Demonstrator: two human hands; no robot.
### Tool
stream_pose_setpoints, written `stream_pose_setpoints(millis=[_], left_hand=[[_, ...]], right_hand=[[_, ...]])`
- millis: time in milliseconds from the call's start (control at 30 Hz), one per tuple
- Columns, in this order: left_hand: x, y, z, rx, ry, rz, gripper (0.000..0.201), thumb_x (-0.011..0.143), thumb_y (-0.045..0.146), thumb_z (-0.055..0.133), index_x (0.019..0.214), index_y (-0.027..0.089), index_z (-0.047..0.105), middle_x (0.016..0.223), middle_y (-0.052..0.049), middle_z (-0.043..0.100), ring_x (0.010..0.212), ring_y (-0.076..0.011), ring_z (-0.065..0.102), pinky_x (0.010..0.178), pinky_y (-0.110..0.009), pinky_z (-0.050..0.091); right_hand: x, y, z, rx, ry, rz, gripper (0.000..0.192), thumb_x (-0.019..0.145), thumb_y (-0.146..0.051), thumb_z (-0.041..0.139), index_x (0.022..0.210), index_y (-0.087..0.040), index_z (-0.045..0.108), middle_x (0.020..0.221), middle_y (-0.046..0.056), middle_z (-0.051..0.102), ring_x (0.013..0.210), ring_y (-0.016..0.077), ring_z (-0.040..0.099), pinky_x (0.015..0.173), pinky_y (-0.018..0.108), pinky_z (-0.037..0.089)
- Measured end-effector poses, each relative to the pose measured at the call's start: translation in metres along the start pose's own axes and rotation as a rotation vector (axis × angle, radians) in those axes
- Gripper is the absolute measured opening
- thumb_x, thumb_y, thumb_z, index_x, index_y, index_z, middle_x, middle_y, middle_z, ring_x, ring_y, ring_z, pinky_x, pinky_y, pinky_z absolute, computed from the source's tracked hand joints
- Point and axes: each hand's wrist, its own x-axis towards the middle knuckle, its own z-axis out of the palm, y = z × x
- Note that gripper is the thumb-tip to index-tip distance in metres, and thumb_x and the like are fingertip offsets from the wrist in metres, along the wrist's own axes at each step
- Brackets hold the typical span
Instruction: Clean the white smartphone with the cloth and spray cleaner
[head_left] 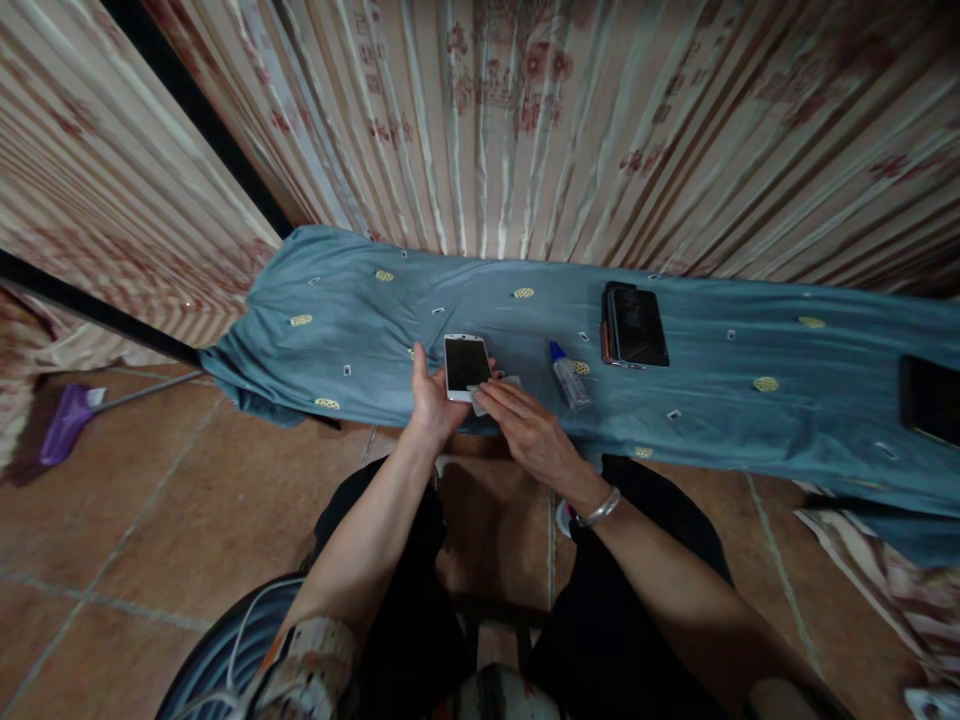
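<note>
Both hands [480,415] forward, close together, fingers curled.

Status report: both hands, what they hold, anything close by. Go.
Left hand holds white phone, screen up. Right hand presses a small cloth at the phone's lower edge. Blue-capped bottle lies just right; dark phone beyond it.

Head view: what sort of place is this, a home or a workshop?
Most likely a room in a home, used as a makeshift phone bench. Patterned curtains hang behind a surface draped in blue cloth, the floor is terracotta tile, and a broom lies on it.
</note>
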Motion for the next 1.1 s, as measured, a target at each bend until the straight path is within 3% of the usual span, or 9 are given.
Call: stream_pose_setpoints(millis=[300, 533, 800, 967, 1100], left_hand=[[-0.005, -0.006, 0.004, 0.094, 0.020, 0.038, 0.082, 0.096, 0.073, 0.023, 0.115, 0.010, 0.073, 0.089, -0.017, 0.078, 0.098, -0.0302, 0.075, 0.089, -0.044, 0.059], [-0.004, -0.014, 0.003, 0.104, -0.015, -0.011, 0.081, 0.095, 0.074, 0.028, 0.112, 0.009, 0.073, 0.094, -0.018, 0.078, 0.096, -0.0293, 0.076, 0.091, -0.041, 0.059], [-0.003, -0.025, 0.003, 0.089, -0.069, -0.020, 0.071, 0.099, 0.067, 0.033, 0.113, 0.009, 0.072, 0.100, -0.016, 0.078, 0.103, -0.0274, 0.075, 0.097, -0.041, 0.056], [-0.006, -0.027, 0.010, 0.069, -0.053, -0.042, 0.070, 0.103, 0.059, 0.024, 0.119, 0.010, 0.070, 0.101, -0.013, 0.079, 0.107, -0.0252, 0.074, 0.100, -0.038, 0.055], [-0.008, -0.024, 0.011, 0.089, -0.021, -0.045, 0.073, 0.101, 0.063, 0.026, 0.120, 0.008, 0.070, 0.102, -0.015, 0.079, 0.105, -0.0260, 0.075, 0.098, -0.038, 0.057]], right_hand=[[-0.002, -0.005, 0.008, 0.050, -0.012, 0.018, 0.059, 0.099, -0.006, 0.036, 0.154, -0.023, 0.047, 0.150, 0.010, 0.059, 0.145, 0.0215, 0.050, 0.122, 0.047, 0.044], [0.007, -0.001, 0.010, 0.018, -0.024, 0.035, 0.057, 0.099, -0.010, 0.038, 0.155, -0.016, 0.044, 0.153, 0.015, 0.054, 0.152, 0.0263, 0.038, 0.123, 0.055, 0.040], [0.017, 0.013, 0.009, -0.048, 0.018, 0.059, 0.052, 0.100, -0.007, 0.034, 0.149, -0.006, 0.051, 0.152, 0.019, 0.055, 0.154, 0.0265, 0.035, 0.126, 0.051, 0.035], [0.022, 0.017, 0.008, -0.053, -0.001, 0.091, 0.052, 0.101, -0.011, 0.036, 0.152, -0.012, 0.048, 0.154, 0.016, 0.053, 0.153, 0.0261, 0.035, 0.126, 0.053, 0.036], [0.019, 0.010, 0.010, -0.008, -0.001, 0.032, 0.055, 0.100, -0.007, 0.035, 0.153, -0.016, 0.047, 0.158, 0.014, 0.049, 0.154, 0.0243, 0.034, 0.125, 0.051, 0.037]])
